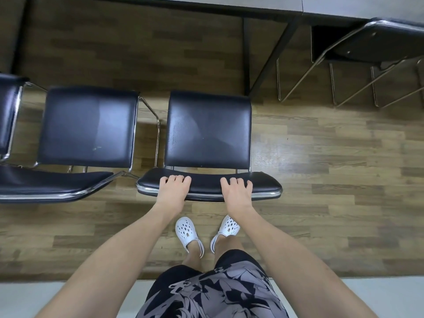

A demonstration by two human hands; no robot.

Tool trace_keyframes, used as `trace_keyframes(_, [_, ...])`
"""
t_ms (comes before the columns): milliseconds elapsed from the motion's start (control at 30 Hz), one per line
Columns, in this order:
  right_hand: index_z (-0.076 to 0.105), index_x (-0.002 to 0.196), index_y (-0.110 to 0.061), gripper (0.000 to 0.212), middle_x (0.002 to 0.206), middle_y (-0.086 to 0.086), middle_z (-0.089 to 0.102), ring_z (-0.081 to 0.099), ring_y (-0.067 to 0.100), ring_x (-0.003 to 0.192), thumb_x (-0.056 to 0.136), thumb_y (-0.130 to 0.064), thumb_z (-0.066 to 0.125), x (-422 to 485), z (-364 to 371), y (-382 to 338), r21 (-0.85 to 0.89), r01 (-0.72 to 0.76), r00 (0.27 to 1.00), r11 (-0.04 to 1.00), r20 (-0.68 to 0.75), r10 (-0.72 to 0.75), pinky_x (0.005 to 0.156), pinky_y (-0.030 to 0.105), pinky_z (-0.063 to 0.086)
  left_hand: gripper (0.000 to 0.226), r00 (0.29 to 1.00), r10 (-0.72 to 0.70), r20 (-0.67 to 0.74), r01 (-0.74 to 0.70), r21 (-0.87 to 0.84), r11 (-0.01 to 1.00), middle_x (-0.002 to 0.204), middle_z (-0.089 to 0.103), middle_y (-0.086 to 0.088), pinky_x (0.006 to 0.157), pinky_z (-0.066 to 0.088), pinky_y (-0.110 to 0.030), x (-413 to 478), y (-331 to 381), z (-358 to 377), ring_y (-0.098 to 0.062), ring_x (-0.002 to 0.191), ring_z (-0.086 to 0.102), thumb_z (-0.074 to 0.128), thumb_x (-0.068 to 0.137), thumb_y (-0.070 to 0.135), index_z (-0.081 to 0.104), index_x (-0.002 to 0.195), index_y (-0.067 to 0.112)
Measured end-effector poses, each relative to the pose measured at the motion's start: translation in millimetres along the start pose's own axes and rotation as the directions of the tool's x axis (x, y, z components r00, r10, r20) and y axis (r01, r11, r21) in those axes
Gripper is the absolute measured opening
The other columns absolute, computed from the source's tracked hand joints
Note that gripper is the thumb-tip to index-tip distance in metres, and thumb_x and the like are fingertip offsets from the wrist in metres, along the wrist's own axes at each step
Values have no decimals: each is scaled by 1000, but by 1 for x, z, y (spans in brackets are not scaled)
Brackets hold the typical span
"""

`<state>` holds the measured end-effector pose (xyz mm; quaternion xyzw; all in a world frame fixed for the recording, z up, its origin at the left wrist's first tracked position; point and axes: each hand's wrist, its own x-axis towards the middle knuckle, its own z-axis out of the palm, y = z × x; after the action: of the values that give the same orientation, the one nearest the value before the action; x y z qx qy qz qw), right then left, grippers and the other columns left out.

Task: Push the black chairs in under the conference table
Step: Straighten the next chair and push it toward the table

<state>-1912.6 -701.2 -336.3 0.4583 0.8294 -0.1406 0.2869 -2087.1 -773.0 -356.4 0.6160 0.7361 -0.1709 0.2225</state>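
Note:
A black chair [207, 131] with a chrome frame stands right in front of me, its seat pointing at the conference table [229, 2] along the top edge. My left hand [173, 189] grips the left part of its backrest top, fingers curled over the front. On the right part of the same backrest my right hand [236, 191] grips likewise. The seat's front edge lies just short of the table's shadow. A second black chair [88, 126] stands to the left, equally far from the table.
A third chair [8, 113] shows partly at the far left. At the top right a fourth chair [376, 42] sits tucked under the table. A dark table leg [246, 56] stands just beyond the gripped chair's right front corner. My feet in white clogs [187, 231] are behind the chair.

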Motion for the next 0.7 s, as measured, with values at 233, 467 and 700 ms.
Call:
trace_keyframes(233, [35, 127, -18, 75, 117, 6, 49, 44, 28, 115, 64, 5, 69, 2, -2, -1, 2, -6, 1000, 1000, 6, 6, 109, 49, 24, 60, 1000, 2, -8, -2, 1, 1000, 130, 53, -1, 103, 31, -39, 1, -1, 2, -25, 120, 47, 72, 79, 10, 40, 128, 21])
trace_keyframes(467, [36, 126, -18, 73, 117, 5, 50, 44, 28, 113, 64, 7, 66, 5, -1, -2, 1, -14, 1000, 1000, -16, 14, 109, 48, 24, 60, 1000, 3, 0, -3, -4, 1000, 127, 54, -1, 104, 30, -40, 5, -3, 0, -25, 118, 48, 72, 78, 8, 40, 127, 21])
trace_keyframes(700, [36, 123, -18, 71, 116, 5, 50, 45, 27, 111, 64, 6, 67, 12, -3, -2, -15, -16, 1000, 1000, -25, 16, 106, 48, 27, 53, 1000, 4, -4, -4, 11, 1000, 124, 55, -1, 99, 32, -38, 13, -6, -5, -25, 114, 49, 71, 80, 14, 40, 123, 20])
